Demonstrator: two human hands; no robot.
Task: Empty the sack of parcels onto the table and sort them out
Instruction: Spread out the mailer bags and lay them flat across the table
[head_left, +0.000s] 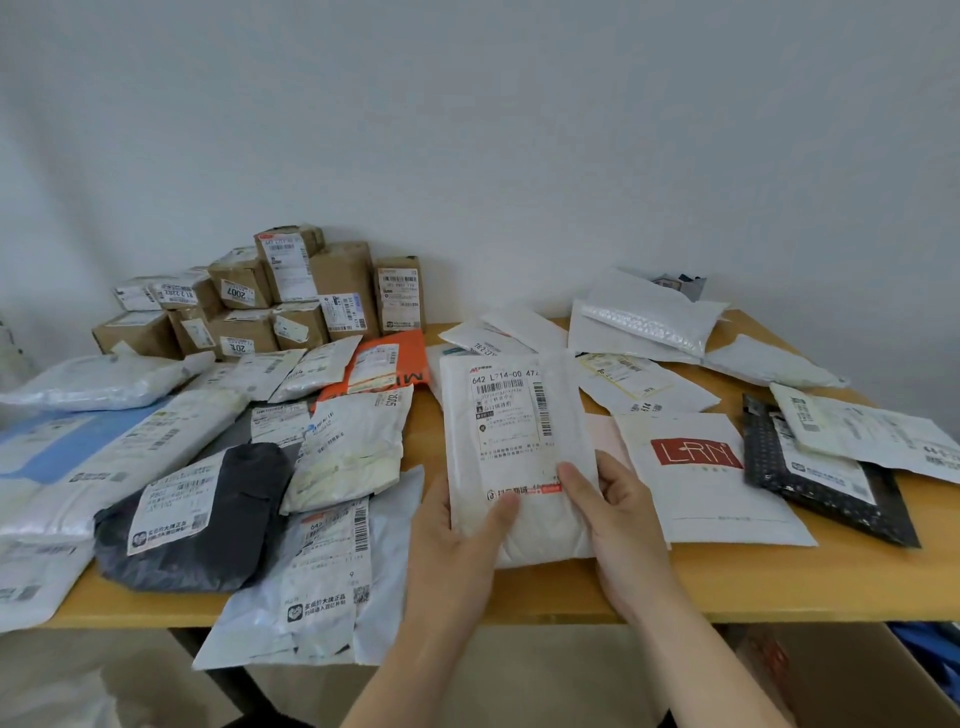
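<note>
Parcels are spread over the wooden table (779, 582), and sorting is judged to be well along. At the far left, cardboard boxes (291, 296) are stacked against the wall, and in front of them soft bags are heaped, among them a dark grey bag (228, 514) and a pale bag (311, 587) that overhangs the near edge. At the centre, a white padded parcel (514, 441) is held at its near end: the left hand (457, 540) is clamped on the lower left corner with the thumb on top, and the right hand (618, 525) is clamped on the lower right corner in the same way. Its long axis runs away from the person toward the wall. The label is turned up, and its print is upright to the reader. Whether the far end rests on the table cannot be told. To the right, flat mailers are laid out, a white LRN envelope (701, 467) just beside the held parcel and a black dotted mailer (810, 483) beyond it. The label is best read first; the parcel is then best laid flat, label up, with its like, fully on the table.
</note>
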